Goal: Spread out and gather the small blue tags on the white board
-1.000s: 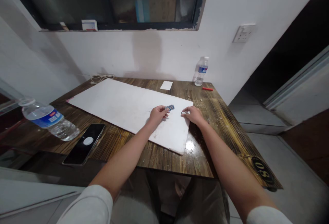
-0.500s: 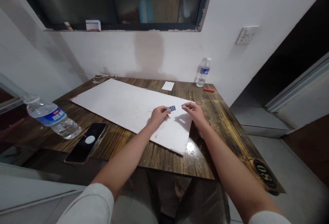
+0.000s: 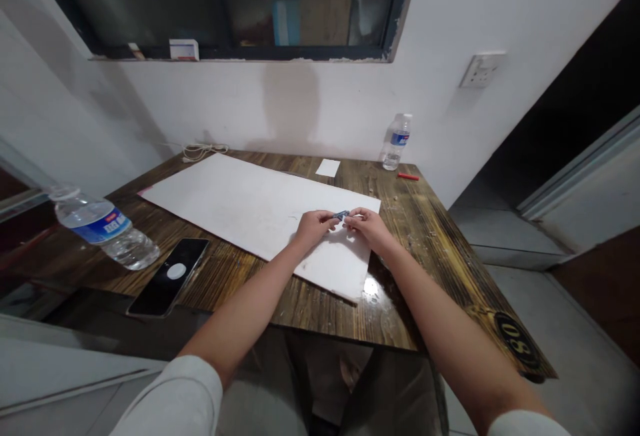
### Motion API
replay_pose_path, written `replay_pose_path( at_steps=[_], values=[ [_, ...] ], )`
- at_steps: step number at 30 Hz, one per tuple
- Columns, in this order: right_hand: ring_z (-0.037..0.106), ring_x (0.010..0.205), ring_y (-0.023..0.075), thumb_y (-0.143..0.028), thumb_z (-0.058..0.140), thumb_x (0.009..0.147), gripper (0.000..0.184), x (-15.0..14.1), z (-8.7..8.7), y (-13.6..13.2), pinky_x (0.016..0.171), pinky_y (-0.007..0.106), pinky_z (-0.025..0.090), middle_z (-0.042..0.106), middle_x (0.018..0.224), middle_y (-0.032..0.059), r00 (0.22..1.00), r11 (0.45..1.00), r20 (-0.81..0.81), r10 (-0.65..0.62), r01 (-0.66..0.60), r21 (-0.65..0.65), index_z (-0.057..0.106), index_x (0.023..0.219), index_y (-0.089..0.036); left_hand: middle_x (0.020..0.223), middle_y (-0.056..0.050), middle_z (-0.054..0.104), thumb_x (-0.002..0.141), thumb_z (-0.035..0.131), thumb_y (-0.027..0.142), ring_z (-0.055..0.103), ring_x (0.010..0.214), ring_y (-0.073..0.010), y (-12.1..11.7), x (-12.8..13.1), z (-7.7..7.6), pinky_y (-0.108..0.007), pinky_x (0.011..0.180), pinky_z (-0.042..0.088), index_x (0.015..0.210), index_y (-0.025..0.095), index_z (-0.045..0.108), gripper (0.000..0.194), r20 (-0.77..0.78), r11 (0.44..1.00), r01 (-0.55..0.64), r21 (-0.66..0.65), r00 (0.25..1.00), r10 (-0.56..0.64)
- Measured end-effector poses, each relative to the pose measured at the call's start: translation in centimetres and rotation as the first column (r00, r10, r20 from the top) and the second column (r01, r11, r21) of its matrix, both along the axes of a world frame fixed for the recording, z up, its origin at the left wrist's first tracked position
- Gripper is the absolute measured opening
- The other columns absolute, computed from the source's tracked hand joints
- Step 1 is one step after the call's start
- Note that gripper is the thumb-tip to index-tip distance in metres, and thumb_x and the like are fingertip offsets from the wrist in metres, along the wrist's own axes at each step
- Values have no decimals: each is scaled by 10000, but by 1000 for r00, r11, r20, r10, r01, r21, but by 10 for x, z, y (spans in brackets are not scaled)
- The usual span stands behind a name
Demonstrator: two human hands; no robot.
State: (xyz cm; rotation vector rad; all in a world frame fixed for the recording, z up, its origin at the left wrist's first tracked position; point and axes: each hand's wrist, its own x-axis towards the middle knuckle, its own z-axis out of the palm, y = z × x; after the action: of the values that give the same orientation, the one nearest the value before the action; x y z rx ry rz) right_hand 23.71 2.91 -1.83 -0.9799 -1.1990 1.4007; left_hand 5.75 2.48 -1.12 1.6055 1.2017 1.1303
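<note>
My left hand (image 3: 315, 227) is closed in a pinch on a small blue-grey piece (image 3: 341, 215), whose exact kind is too small to tell. It is held just above the white board (image 3: 240, 203). My right hand (image 3: 369, 228) meets it from the right, thumb and fingertips pressed together at the piece's right end. Whatever lies between those right fingertips is too small and covered to make out. Both hands cast shadows on the board's right part.
A water bottle (image 3: 105, 226) and a phone (image 3: 170, 277) are at the left of the wooden table (image 3: 400, 303). At the back are a coiled cable (image 3: 203, 151), a white card (image 3: 328, 168), another bottle (image 3: 397, 143) and a red pen-like stick (image 3: 408, 176).
My right hand has moved left and slightly down, so its fingertips now touch the blue-grey piece. The piece has tilted and moved slightly right in my left hand.
</note>
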Motion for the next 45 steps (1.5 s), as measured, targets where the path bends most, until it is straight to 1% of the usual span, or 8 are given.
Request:
replay_pose_path(
  at_steps=[11,14,17,21,24,28,39,45],
  values=[
    [499,512,109,-549,820,570,429,-5,1,-4,509,261,376,656,654,25,998,999,47,31,-33,40,627,694,-187,764,-52,728,754,705,388,633,666,-156,-1,0,-1,-250,620,466,843,155,751,254,-16,996,7,90,1000,-5],
    [466,533,107,-547,799,595,414,-4,-1,-1,533,264,374,609,665,-6,987,980,156,-45,14,197,638,747,-197,715,-40,709,764,691,354,634,668,-164,-2,0,0,-253,614,462,826,154,746,217,-27,992,-55,110,998,58],
    [477,609,126,-489,821,587,414,0,-3,4,568,265,389,588,729,-6,929,915,308,-205,70,398,659,841,-206,744,-34,719,770,686,314,643,710,-170,-3,0,2,-258,646,462,816,161,746,171,-97,985,-87,147,990,101],
    [535,728,163,-426,786,660,411,11,-6,11,593,270,418,634,906,46,858,838,411,-309,41,544,687,1002,-220,825,-33,739,799,681,300,650,770,-170,-2,-1,1,-268,698,464,858,187,757,148,-244,976,-18,216,967,72],
    [558,704,162,-373,718,740,197,19,-8,14,621,275,432,672,826,41,834,864,510,-210,-86,497,727,858,-216,861,-37,739,808,687,276,632,841,-182,0,-2,-2,-284,754,467,859,207,762,114,-374,952,53,300,925,67],
    [536,612,141,-300,703,751,102,25,-8,14,612,269,413,677,694,14,759,903,634,-147,-158,399,736,770,-205,864,-36,728,794,700,232,592,901,-199,2,-3,-5,-304,817,451,850,197,749,83,-498,911,160,381,865,56],
    [523,647,133,-252,710,755,96,25,0,8,606,240,375,652,717,13,636,876,762,-118,-295,382,731,819,-183,812,-28,662,814,641,251,590,780,-174,-3,-4,-2,-282,713,426,971,189,721,187,-645,921,257,292,764,-9],
    [522,624,125,-262,721,762,99,22,0,5,594,229,348,650,683,1,569,887,813,-123,-304,347,718,825,-185,857,-35,684,827,621,232,601,810,-180,-3,-3,-4,-284,735,434,997,186,708,197,-626,907,310,283,777,-70]
  ],
)
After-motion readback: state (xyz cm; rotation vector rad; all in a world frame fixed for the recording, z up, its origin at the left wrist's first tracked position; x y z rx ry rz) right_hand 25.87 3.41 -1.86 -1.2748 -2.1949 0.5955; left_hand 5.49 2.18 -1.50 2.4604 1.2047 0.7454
